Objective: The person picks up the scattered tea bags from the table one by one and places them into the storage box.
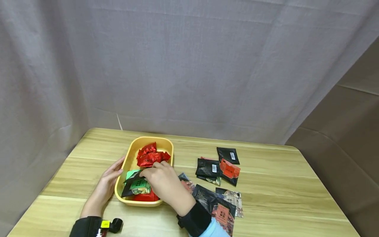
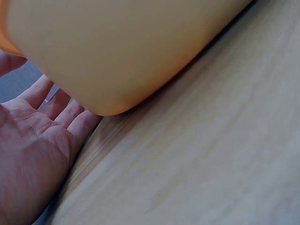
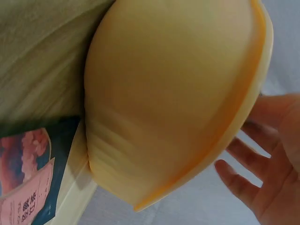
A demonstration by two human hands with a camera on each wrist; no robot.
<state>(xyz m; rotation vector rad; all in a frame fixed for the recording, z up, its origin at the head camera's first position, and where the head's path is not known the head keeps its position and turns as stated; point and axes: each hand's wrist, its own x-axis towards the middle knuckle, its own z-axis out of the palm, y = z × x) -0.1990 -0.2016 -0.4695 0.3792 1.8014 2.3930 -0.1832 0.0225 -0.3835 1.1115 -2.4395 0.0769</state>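
Observation:
A yellow plastic tub (image 1: pixel 167 144) stands on the table's left half. Against its left side rests my left hand (image 1: pixel 107 185), its fingers extended; the left wrist view shows the palm (image 2: pixel 35 145) beside the tub wall (image 2: pixel 117 51). My right hand (image 1: pixel 165 184) reaches over the right rim and pinches a black tea sachet (image 1: pixel 128 190) in the near half of the tub. A green-labelled sachet (image 1: pixel 140 185) lies there too, with a red wrapper (image 1: pixel 147 197) beneath. Shiny red packets (image 1: pixel 150 158) fill part of the far half. The right fingertips are hidden behind the rim in the right wrist view.
Right of the tub, several black sachets lie scattered, among them one with an orange-red label (image 1: pixel 229 170), one with a barcode (image 1: pixel 227 155) and one with a pink label (image 1: pixel 222 213). Grey cloth (image 1: pixel 189 72) hangs behind the wooden table (image 1: pixel 275 187).

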